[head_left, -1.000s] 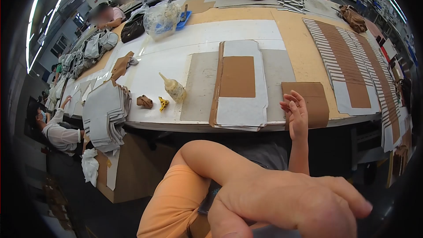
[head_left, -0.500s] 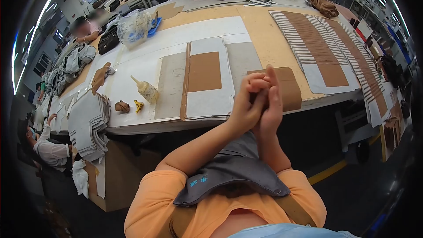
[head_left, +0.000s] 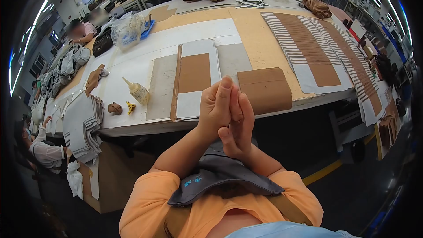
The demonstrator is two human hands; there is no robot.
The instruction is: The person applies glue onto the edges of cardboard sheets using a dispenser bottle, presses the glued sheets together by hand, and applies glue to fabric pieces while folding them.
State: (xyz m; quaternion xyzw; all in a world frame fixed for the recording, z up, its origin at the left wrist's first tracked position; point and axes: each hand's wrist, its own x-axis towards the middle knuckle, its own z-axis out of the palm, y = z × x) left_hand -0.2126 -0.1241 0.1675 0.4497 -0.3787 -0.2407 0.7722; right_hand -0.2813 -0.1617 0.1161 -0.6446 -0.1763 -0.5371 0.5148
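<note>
My left hand is closed, its thumb pointing up, and presses against my right hand in front of the table edge. The fingers of my right hand are pressed together against the left, with its thumb lower down. No object shows between them. Behind my left hand lies a pale stack of sheets with a brown panel on top. A folded brown piece is just right of my hands. To the left a glue bottle leans on the table, near a small yellow item and a crumpled brown piece.
Rows of striped brown and white pieces cover the table's right side. Grey stacked sheets hang over the left edge above a cardboard box. A plastic bag sits at the back left. People work at the left and far side.
My left hand came back from close to the camera and met my right hand. Both have since lowered slightly, still together. The view has turned, shifting the table leftward.
</note>
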